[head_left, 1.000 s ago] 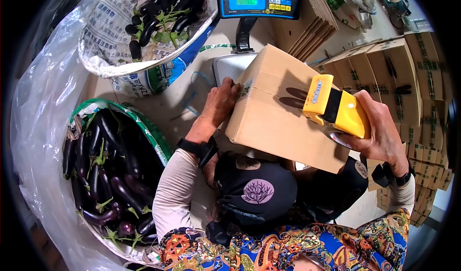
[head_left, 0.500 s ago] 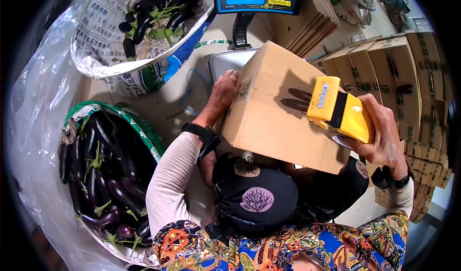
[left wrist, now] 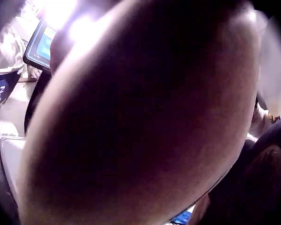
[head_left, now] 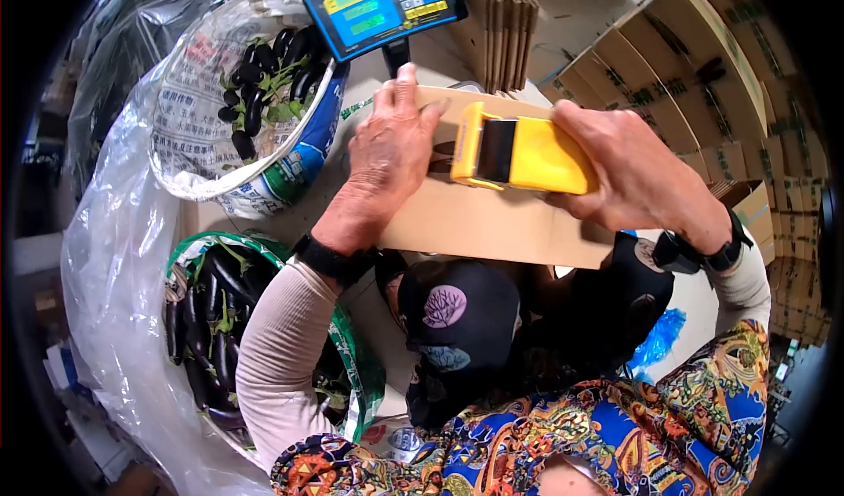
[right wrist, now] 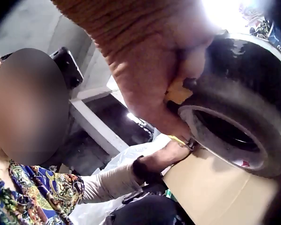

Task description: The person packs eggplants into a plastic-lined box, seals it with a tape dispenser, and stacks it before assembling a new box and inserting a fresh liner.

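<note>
The right hand (head_left: 629,158) grips a yellow tape dispenser (head_left: 549,155) over the cardboard box (head_left: 501,228). In the right wrist view the right hand (right wrist: 150,70) curls round the dispenser, whose tape roll (right wrist: 234,131) hangs just above the box (right wrist: 220,187). At the box's left part lies the left hand (head_left: 391,144), fingers fairly straight and spread, resting on the cardboard. Dark printed marks on the box top are partly hidden by the dispenser. The left wrist view is mostly filled by a dark, blurred forearm or hand.
A scale display (head_left: 382,8) stands beyond the box, with flat cardboard sheets (head_left: 497,30) to its right. On the left are a newsprint-lined basket (head_left: 198,118) of eggplants and a green-rimmed sack (head_left: 360,382) of more eggplants. Printed boxes (head_left: 659,83) are stacked at right.
The box has turned and tilted, its printed top now less visible. The left hand has moved from the box's side onto its top, and the dispenser has moved left, closer to that hand. The head view has shifted.
</note>
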Motion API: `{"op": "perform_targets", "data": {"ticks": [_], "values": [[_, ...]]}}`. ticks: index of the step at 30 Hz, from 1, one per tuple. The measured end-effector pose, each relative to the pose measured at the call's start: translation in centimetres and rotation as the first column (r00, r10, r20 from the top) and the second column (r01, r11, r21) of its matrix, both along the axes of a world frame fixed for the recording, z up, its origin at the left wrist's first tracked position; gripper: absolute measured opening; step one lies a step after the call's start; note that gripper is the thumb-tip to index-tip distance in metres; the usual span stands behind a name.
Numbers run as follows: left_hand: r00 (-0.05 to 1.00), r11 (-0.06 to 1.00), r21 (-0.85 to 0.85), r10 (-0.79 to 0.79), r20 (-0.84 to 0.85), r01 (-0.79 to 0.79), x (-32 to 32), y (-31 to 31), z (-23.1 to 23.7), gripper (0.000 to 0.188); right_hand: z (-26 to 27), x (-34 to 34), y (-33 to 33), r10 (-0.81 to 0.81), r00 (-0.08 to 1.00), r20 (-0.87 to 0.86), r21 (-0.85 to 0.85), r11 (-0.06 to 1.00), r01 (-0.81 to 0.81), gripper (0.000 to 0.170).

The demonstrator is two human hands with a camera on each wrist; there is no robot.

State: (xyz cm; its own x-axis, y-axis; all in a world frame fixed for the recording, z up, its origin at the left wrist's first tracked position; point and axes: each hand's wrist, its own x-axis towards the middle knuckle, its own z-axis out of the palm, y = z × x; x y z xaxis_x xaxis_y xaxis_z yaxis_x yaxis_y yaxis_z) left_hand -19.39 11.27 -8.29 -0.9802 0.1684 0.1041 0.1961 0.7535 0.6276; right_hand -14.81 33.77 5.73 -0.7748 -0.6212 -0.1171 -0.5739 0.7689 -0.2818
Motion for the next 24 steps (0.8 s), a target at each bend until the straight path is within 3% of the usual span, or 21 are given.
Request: {"op": "perform_targets", "data": {"ticks": [2, 4, 8, 10, 14, 17, 18, 20, 24], "values": [[1.000, 0.999, -0.053, -0.002, -0.017, 0.001, -0.5, -0.4, -1.4, 0.046, 0.0, -0.1, 0.5, 0.068, 0.997, -0.035, -0.033, 0.997, -0.069, 0.047], [0.912, 0.888, -0.425, -0.310, -0.269, 0.177, -0.7, -1.3, -2.1, 0.041, 0.0, 0.4, 1.7, 0.092, 0.994, -0.052, -0.031, 0.995, -0.093, 0.046], [0.954, 0.877, -0.457, -0.250, -0.167, 0.149, -0.9, -1.6, -2.3, 0.039, 0.6, 2.5, 7.3, 0.013, 1.000, -0.026, -0.046, 0.999, -0.015, 0.043], [0.888, 0.868, -0.471, -0.332, -0.318, 0.156, -1.8, -2.3, -4.2, 0.041, -0.4, 4.0, 11.5, -0.076, 0.997, -0.014, -0.070, 0.995, 0.074, 0.044], [0.921, 0.803, -0.575, -0.330, -0.207, 0.159, -2.2, -2.6, -4.3, 0.041, -3.6, 7.2, 18.3, -0.192, 0.978, 0.079, -0.136, 0.970, 0.201, 0.054], [0.905, 0.809, -0.564, -0.352, -0.241, 0.164, -2.6, -3.5, -4.3, 0.037, -5.3, 7.7, 19.2, -0.198, 0.980, 0.016, -0.143, 0.970, 0.198, 0.052], [0.984, 0.925, -0.367, -0.147, -0.103, 0.100, -2.3, -2.9, -3.8, 0.042, -5.7, 7.7, 19.4, -0.201, 0.979, 0.028, -0.170, 0.964, 0.203, 0.051], [0.952, 0.942, -0.306, -0.209, -0.223, 0.135, -2.3, -3.4, -4.4, 0.049, -6.5, 7.6, 19.7, -0.189, 0.981, 0.042, -0.214, 0.957, 0.194, 0.051], [0.996, 0.978, -0.204, -0.057, -0.075, 0.041, -1.4, -2.4, -2.0, 0.052, -7.9, 8.0, 19.5, -0.205, 0.977, 0.057, -0.237, 0.948, 0.213, 0.048]]}}
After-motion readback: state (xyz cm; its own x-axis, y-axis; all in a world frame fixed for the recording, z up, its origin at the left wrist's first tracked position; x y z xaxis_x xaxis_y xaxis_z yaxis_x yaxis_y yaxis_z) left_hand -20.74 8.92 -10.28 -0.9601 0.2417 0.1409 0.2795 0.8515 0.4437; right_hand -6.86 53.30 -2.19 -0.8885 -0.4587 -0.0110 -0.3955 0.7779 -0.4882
